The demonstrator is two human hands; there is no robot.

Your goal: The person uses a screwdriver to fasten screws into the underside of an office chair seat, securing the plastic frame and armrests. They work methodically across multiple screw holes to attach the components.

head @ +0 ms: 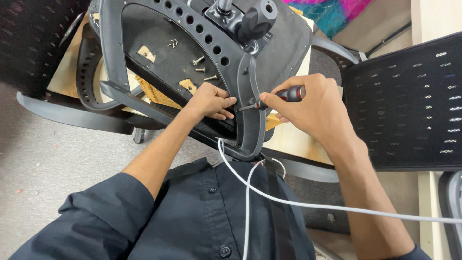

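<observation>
**Screwdriver at the frame of an upturned chair seat**

Nearest the camera, a dark buttoned shirt [202, 216] fills the bottom edge, with a white cable [308, 204] running across it and off to the right. Just beyond, the right hand [315, 106] is closed around a screwdriver [284, 96] with a red and black handle. Its thin metal shaft points left and meets the grey plastic frame [250, 120] of an overturned chair seat. The tip is too small to make out, and most of the handle is hidden in the fist.

The left hand [209, 102] lies just left of the shaft. Its fingers are curled and press on the frame's inner edge, holding nothing loose. The two hands are near each other, with the frame bar between them.

Farther off, several loose screws [202, 68] rest on the black underside of the seat. A black knob [257, 19] stands at the far edge. A black mesh panel [409, 101] is cut off at the right.
</observation>
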